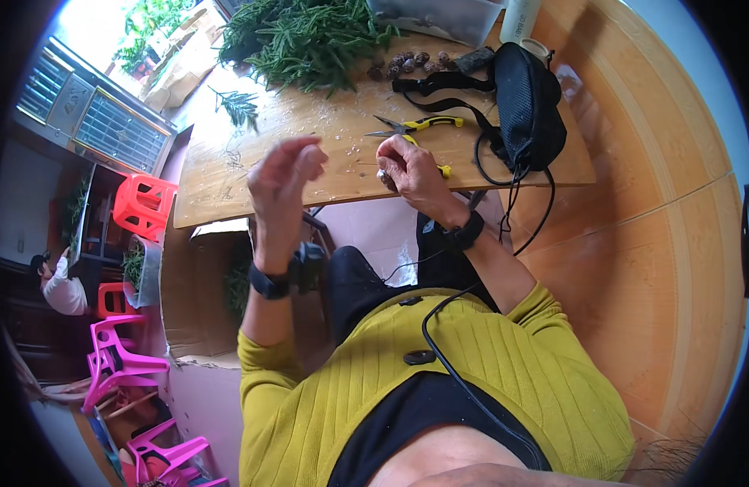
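Note:
Over the near edge of the wooden table, my right hand (419, 180) is closed, its fingers pinching a small pine cone (383, 176) with a whitish tip. Most of the cone is hidden by the fingers. To its left, my left hand (284, 180) is raised above the table edge, somewhat blurred, fingers loosely curved and apart with nothing visible in them. Pliers (419, 124) with yellow-and-black handles lie just beyond my right hand, one handle partly covered by it. Several brown pine cones (411, 62) lie in a group farther back.
Green artificial sprigs (309, 40) are heaped at the back, with one loose sprig (238, 107) nearer. A black mesh pouch (529, 105) with straps and cords lies at the right. A clear bin (447, 18) stands behind. A cardboard box (200, 292) and pink stools (119, 357) are leftward; another person (64, 288) sits beyond.

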Demonstrator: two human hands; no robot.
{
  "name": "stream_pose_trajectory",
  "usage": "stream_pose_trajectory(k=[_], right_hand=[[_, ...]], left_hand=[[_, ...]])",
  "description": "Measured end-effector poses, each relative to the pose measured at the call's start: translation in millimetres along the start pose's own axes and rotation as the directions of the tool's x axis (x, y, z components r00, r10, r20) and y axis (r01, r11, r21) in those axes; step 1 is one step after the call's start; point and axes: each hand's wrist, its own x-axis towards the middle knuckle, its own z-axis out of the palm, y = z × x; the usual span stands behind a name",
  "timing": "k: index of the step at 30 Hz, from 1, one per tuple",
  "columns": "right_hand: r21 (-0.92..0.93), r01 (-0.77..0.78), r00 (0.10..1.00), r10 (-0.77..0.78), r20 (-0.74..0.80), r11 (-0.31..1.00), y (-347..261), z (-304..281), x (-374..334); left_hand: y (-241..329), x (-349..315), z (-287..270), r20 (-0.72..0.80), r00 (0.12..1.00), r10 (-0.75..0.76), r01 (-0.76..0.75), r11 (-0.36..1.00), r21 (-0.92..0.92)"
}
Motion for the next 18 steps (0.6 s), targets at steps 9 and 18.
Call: stream_pose_trajectory(k=[9,18], right_hand=[[0.352,-0.203,0.976,0.218,-0.004,0.914,-0.1,-4.6,8.0],[0.189,-0.203,0.979,0.204,0.014,0.961,-1.0,-6.9,5.9]], left_hand=[[-41.5,91.8,-57.1,0.052,0.992,-0.114,0.088,0.929,0.358],[-116.1,175.1,-31.2,0.261,0.902,0.343,-0.339,0.189,0.922]])
